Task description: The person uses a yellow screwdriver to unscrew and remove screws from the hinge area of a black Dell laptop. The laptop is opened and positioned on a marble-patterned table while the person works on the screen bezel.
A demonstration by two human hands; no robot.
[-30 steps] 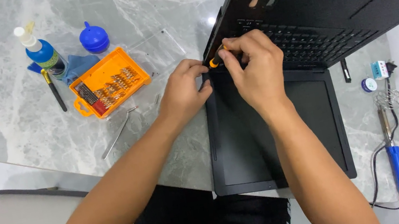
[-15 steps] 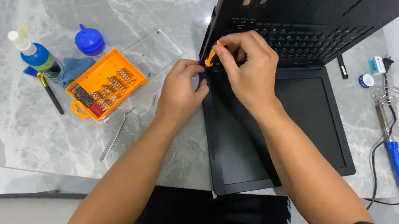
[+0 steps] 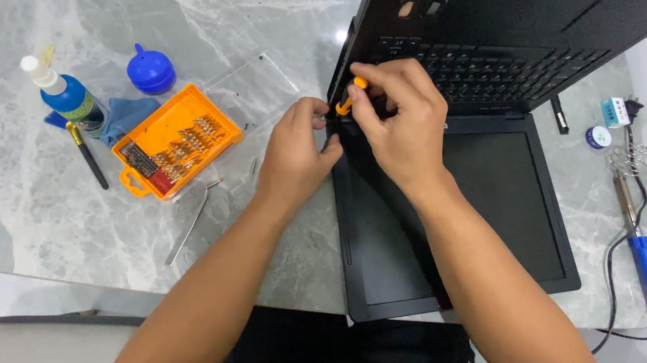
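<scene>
At the far left of the marble surface point(image 3: 11, 219), a blue spray bottle point(image 3: 67, 95) is seen standing beside a black pen point(image 3: 88, 156), with a blue cloth point(image 3: 119, 116) and a round blue cap point(image 3: 150, 70) just to its right. An open orange case of screwdriver bits point(image 3: 176, 141) lies next, and thin metal tweezers point(image 3: 193, 222) are laid in front of it. Near the middle, the left hand point(image 3: 296, 151) is curled against the left hinge corner of the open black laptop point(image 3: 491, 28). An orange screwdriver point(image 3: 350, 97) is gripped by the fingers of the right hand point(image 3: 401, 119), with its tip at that same corner, touching the left hand's fingertips. At the far right, a blue-handled soldering iron point(image 3: 643, 258) rests beside the laptop, near a small round tin point(image 3: 598, 137).
</scene>
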